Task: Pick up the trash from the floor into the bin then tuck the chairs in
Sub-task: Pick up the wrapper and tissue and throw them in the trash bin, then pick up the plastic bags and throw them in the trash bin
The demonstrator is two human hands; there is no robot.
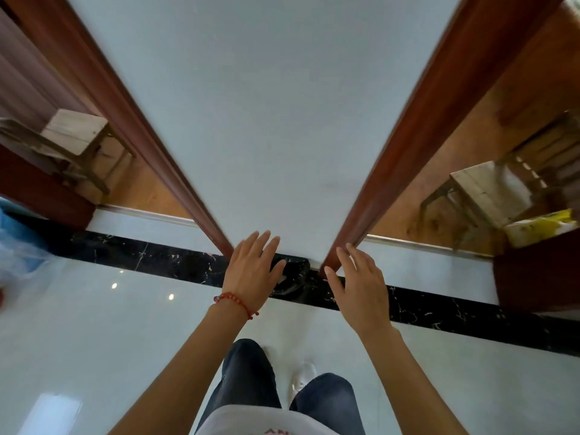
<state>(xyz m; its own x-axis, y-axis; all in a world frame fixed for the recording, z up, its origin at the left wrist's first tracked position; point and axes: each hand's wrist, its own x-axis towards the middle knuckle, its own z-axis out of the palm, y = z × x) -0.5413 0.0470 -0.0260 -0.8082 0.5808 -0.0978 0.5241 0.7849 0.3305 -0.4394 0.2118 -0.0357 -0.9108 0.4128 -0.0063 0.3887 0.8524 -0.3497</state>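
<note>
My left hand [252, 271], with a red bead bracelet at the wrist, is stretched forward with straight fingers. It hangs over a black crumpled thing [293, 282], maybe a bin bag, at the foot of the white wall [266, 120]. My right hand [357, 285] is also open, its fingers spread close to the bottom of the right door frame [408, 152]. Neither hand holds anything. A wooden chair [75, 142] stands in the room on the left. Another wooden chair [489, 189] stands in the room on the right.
A black marble strip [150, 255] crosses the glossy white floor [110, 340]. A blue plastic bag [18, 243] lies at the left edge. Something yellow [539, 227] rests on a dark red surface at the right. My legs and a white shoe [303, 376] show below.
</note>
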